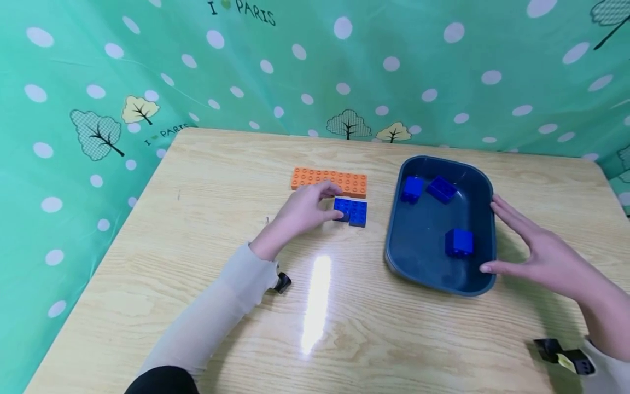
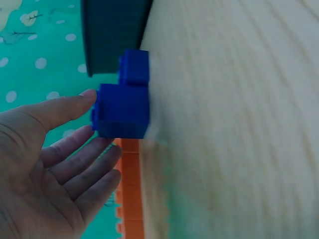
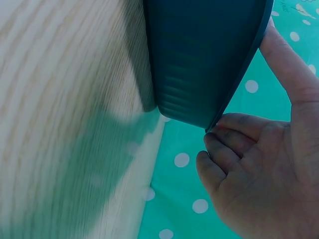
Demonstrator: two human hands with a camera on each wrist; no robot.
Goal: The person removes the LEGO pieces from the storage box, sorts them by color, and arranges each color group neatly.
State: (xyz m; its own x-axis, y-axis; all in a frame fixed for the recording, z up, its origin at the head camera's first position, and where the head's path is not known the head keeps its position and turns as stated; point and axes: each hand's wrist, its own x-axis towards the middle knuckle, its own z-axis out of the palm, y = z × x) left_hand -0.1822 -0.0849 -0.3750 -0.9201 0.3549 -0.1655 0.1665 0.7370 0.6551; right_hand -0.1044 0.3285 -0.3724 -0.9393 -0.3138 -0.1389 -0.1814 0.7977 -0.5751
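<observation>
Two blue building bricks lie side by side on the table: the left one point(image 1: 340, 206) and the right one point(image 1: 358, 214). My left hand point(image 1: 311, 208) is at the left brick, its thumb at the studded edge. In the left wrist view the fingers are loosely spread and not closed round that blue brick point(image 2: 123, 112). Just behind the pair lies a long orange brick point(image 1: 330, 179), partly covered by the fingers in the head view. My right hand point(image 1: 546, 257) touches the right rim of a dark blue bin point(image 1: 391, 235), thumb and fingers spread wide along it.
Inside the bin are three blue bricks: one at the back left point(image 1: 412, 189), one tilted beside it point(image 1: 442, 189), and one near the front right point(image 1: 459, 243). A green dotted cloth point(image 1: 295, 82) hangs behind the wooden table point(image 1: 236, 164).
</observation>
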